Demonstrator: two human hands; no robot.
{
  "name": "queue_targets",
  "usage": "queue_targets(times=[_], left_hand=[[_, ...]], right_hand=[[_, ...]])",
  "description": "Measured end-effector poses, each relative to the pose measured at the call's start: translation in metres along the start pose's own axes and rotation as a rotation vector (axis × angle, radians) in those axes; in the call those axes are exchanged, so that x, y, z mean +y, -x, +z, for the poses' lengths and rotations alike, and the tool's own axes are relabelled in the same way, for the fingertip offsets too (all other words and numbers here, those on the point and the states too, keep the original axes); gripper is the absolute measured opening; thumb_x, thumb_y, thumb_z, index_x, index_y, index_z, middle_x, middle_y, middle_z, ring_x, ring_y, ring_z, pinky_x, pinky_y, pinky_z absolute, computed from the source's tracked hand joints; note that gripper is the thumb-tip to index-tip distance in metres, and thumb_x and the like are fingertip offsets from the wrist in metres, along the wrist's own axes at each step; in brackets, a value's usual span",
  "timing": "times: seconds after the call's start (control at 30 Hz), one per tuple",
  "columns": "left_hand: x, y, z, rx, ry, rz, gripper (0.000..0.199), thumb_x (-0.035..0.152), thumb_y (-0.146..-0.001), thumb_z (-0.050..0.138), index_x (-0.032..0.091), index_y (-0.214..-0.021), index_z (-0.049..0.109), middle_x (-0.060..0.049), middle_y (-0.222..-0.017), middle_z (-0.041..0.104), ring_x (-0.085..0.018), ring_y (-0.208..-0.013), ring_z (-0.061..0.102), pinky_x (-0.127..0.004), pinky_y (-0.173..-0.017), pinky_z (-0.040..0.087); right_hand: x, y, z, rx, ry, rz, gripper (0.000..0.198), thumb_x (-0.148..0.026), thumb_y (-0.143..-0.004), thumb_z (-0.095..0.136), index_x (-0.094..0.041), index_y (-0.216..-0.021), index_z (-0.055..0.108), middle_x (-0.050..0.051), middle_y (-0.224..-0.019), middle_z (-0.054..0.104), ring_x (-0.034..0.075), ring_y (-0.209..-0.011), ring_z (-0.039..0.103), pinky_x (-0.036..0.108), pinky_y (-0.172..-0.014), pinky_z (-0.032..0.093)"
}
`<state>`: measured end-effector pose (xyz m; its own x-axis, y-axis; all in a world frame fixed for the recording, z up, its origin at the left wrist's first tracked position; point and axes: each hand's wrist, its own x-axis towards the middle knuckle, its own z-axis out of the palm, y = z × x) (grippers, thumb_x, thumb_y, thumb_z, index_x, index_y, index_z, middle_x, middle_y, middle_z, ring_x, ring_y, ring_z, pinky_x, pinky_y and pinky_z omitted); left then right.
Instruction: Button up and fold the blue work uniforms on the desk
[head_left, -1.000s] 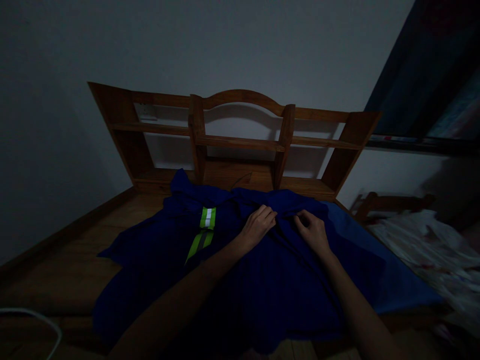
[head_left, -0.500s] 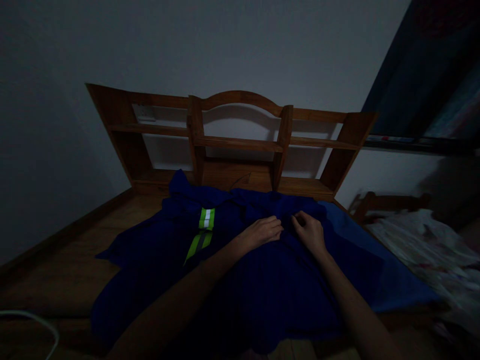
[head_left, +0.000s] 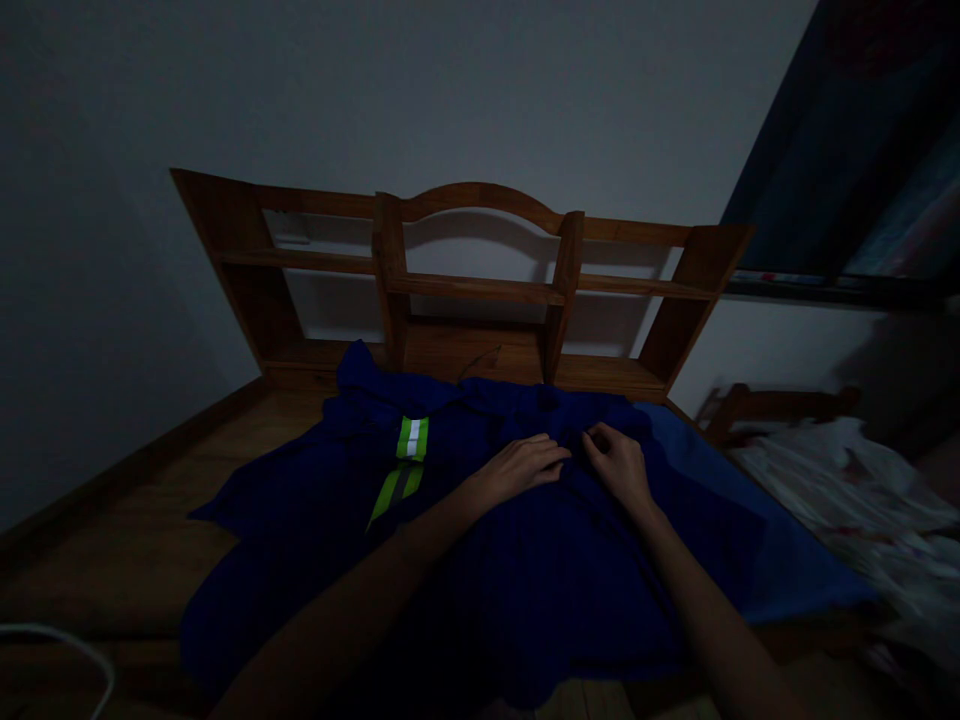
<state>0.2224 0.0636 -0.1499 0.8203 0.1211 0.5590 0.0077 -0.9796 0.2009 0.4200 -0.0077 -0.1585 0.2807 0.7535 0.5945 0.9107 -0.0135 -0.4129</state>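
Observation:
A dark blue work jacket [head_left: 517, 570] with a yellow-green and silver reflective band [head_left: 412, 438] is spread over the desk top in dim light. Over its upper middle, my left hand [head_left: 525, 467] has its fingers bent together on the fabric. Close by on the right, my right hand [head_left: 619, 463] pinches the jacket between thumb and fingertips. A small gap separates the two hands, and dark cloth runs between them. Which small part of the jacket lies under the fingertips is too dark to make out.
Behind the jacket stands a wooden shelf unit [head_left: 480, 290] against the wall. A blue sheet [head_left: 787, 560] lies under the jacket's right side. To the right are a wooden chair back [head_left: 787, 403] and white plastic bags [head_left: 840, 470]. A white cable [head_left: 75, 640] curves at lower left.
My left hand's fingers have stretched slightly to the right, toward my right hand. My right hand and the jacket look almost unmoved.

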Motion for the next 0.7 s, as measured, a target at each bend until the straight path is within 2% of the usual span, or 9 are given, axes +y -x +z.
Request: queue_targets(times=[0.23,0.53,0.6,0.7], left_hand=[[-0.0009,-0.0008,0.0037,0.013,-0.005,-0.047,0.024,0.022,-0.091,0.043,0.02,-0.113,0.054,-0.005,-0.096,0.061,-0.016,-0.093,0.055,-0.026,-0.083,0.045],[-0.0051,-0.0003,0.0086,0.098,-0.053,-0.072,0.02,0.02,-0.091,0.04,0.017,-0.104,0.055,-0.005,-0.092,0.06,-0.017,-0.092,0.054,-0.029,-0.082,0.046],[-0.0044,-0.0004,0.0087,0.124,-0.068,-0.085,0.019,0.02,-0.091,0.041,0.017,-0.104,0.055,-0.005,-0.093,0.06,-0.017,-0.092,0.054,-0.03,-0.082,0.046],[-0.0016,-0.0012,0.0064,0.195,-0.091,-0.134,0.02,0.019,-0.091,0.04,0.018,-0.105,0.054,-0.005,-0.095,0.06,-0.018,-0.093,0.054,-0.031,-0.083,0.047]], right_hand=[[-0.0011,-0.0002,-0.0021,-0.004,-0.01,0.012,0.025,-0.04,-0.086,0.045,-0.022,-0.077,0.059,0.001,-0.073,0.064,0.017,-0.065,0.058,0.024,-0.059,0.037],[-0.0023,0.0,-0.0023,-0.003,-0.018,0.034,0.029,-0.044,-0.086,0.044,-0.021,-0.077,0.06,0.001,-0.072,0.063,0.015,-0.064,0.057,0.024,-0.06,0.036],[-0.004,0.0002,-0.0039,0.007,-0.005,0.072,0.033,-0.049,-0.086,0.044,-0.022,-0.079,0.061,0.001,-0.073,0.064,0.016,-0.065,0.058,0.024,-0.06,0.036],[-0.0038,-0.0005,-0.0074,0.052,0.065,0.227,0.043,-0.061,-0.08,0.046,-0.024,-0.089,0.064,0.004,-0.077,0.066,0.02,-0.07,0.06,0.027,-0.06,0.036]])
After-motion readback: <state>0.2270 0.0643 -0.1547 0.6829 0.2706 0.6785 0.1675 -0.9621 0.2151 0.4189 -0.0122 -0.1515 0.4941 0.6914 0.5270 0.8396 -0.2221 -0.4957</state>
